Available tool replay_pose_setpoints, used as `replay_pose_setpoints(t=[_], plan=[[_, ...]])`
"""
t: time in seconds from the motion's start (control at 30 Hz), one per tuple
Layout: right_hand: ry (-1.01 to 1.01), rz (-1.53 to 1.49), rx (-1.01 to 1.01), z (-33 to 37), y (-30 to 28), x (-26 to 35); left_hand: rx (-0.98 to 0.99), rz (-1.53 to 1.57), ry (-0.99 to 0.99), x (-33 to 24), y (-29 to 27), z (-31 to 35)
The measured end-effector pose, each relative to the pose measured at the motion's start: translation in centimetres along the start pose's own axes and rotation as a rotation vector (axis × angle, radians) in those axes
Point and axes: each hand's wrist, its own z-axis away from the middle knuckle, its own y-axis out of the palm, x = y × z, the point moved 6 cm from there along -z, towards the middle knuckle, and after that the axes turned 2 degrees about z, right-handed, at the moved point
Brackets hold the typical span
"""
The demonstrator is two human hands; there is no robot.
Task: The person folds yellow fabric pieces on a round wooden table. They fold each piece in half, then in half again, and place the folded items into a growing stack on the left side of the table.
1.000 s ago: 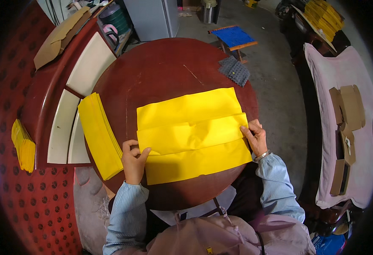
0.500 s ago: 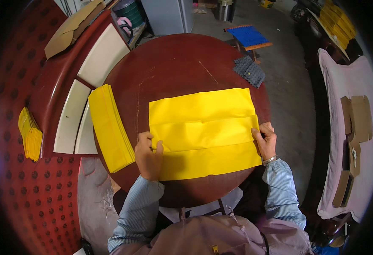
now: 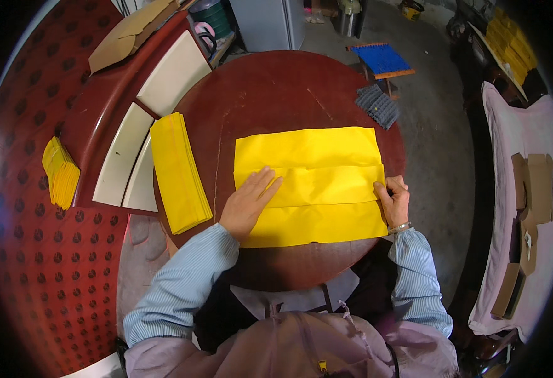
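A yellow cloth-like sheet point(image 3: 317, 189) with two crosswise creases or folded edges lies flat on the round dark red table point(image 3: 270, 88). My left hand point(image 3: 248, 200) rests flat on the sheet's left part, fingers stretched out and together over the upper fold line. At the right edge my right hand point(image 3: 395, 200) pinches the sheet's border between thumb and curled fingers. To the left, a stack of folded yellow sheets point(image 3: 179, 173) lies near the table's edge.
A dark grey textured mat point(image 3: 377, 106) lies at the table's far right edge. Beyond it stands a blue-topped stool point(image 3: 383, 60). More folded yellow sheets point(image 3: 61, 173) rest on the red patterned surface at left. Opened cardboard point(image 3: 531, 208) lies on a pinkish cloth at right.
My left hand has let go of the sheet's left edge and moved inward, now flat on top. My right hand keeps its pinch. The whole view has shifted slightly.
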Motion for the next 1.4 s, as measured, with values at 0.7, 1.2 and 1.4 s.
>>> replay_pose_setpoints(t=[0.7,1.2,1.4], plan=[[-0.318,0.362,-0.037,2.1,-1.1,11.0,0.067,-0.053,-0.623,-4.2,5.7,-3.3],[-0.203,0.792,0.378,2.4,6.9,7.3,0.025,-0.170,-0.687,-0.1,4.9,-1.5],[-0.197,0.789,0.394,-2.3,9.9,7.5,0.029,-0.190,-0.716,3.5,4.3,-4.9]])
